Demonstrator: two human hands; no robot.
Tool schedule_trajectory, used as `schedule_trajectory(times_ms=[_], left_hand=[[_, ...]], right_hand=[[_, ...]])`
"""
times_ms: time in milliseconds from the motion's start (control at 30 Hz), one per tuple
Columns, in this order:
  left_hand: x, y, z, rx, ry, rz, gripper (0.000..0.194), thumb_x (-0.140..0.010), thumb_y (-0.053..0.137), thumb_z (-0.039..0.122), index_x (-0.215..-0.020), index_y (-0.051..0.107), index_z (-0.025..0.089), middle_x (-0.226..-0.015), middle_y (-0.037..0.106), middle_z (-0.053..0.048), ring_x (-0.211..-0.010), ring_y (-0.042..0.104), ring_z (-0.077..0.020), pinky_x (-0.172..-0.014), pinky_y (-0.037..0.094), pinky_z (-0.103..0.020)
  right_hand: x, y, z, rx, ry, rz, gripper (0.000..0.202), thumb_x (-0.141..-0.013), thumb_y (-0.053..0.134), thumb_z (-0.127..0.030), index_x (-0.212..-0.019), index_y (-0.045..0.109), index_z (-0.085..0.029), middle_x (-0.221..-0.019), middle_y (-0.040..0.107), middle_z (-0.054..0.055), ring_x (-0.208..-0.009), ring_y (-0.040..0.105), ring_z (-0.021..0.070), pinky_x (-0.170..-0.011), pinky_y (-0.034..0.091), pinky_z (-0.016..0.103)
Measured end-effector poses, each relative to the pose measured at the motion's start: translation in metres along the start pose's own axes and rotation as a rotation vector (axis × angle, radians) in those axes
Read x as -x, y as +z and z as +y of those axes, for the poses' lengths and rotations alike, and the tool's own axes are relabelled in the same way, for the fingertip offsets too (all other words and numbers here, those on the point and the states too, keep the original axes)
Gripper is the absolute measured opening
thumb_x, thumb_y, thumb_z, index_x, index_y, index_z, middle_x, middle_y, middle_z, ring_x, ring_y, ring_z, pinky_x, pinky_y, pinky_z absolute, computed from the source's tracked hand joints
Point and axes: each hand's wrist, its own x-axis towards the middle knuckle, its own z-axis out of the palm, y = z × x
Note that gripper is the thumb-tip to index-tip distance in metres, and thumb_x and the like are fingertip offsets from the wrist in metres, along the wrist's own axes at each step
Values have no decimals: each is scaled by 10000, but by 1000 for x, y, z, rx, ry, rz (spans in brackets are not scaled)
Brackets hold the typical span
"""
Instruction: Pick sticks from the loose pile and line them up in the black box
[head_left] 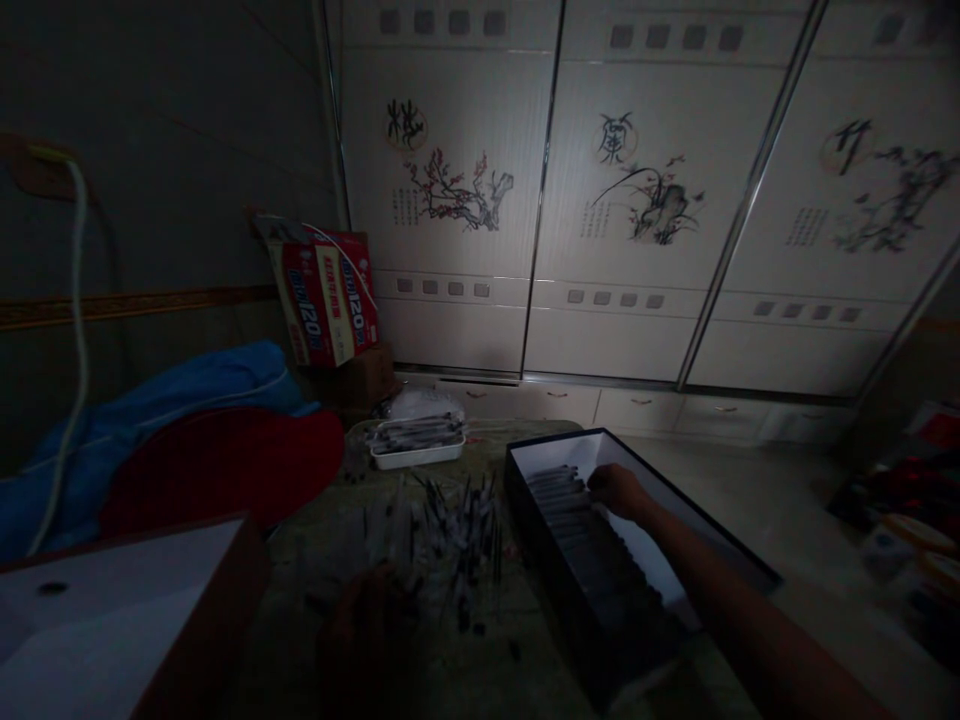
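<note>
My right hand [619,492] reaches into a long dark-rimmed box [697,520] with a white inside, its fingers bent at the top of a row of thin pen-like sticks [574,515]. Whether it grips one is too dark to tell. My left hand [364,610] is low in the middle, dark and blurred, beside a loose pile of similar sticks [465,540] on the table [517,675]. Its fingers do not show clearly.
A white tray [418,457] of packed sticks stands behind the pile. An open box [180,610] is at the lower left, near a red cushion-like thing [225,465] and blue cloth [195,390]. A red carton [326,295] stands behind; a white cable [77,300] hangs left.
</note>
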Motion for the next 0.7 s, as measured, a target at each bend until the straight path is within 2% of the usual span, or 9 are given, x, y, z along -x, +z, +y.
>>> schedule_trajectory(times_ms=[200, 433, 567, 700], left_hand=[[-2, 0, -4, 7, 9, -21, 502, -768, 392, 597, -840, 659, 178, -668, 683, -36, -659, 620, -226, -599, 485, -289], [-3, 3, -11, 1, 22, -30, 490, -791, 384, 587, -864, 664, 193, -728, 704, -34, -724, 637, -228, -668, 491, -302], [-4, 3, -9, -9, 33, -8, 520, -766, 392, 614, -836, 674, 183, -742, 717, -48, -734, 650, -240, -659, 497, -308], [-4, 1, -6, -3, 61, -15, 510, -771, 393, 598, -835, 672, 176, -633, 695, -27, -640, 641, -223, -605, 492, -293]], right_hand=[[2, 3, 0, -56, -5, 6, 280, -878, 544, -318, -1126, 545, -187, -1146, 556, 54, -964, 575, 185, -799, 488, 366], [3, -6, -1, -256, -111, 42, 234, -881, 540, -309, -1069, 569, -173, -1091, 582, 47, -925, 586, 166, -787, 492, 357], [14, -21, 9, -442, -96, 90, 128, -868, 512, -216, -901, 607, -136, -822, 637, 37, -676, 614, 125, -599, 490, 251], [38, -32, 17, -595, -77, 150, 161, -833, 503, -237, -927, 598, -146, -767, 644, 29, -621, 622, 123, -519, 457, 206]])
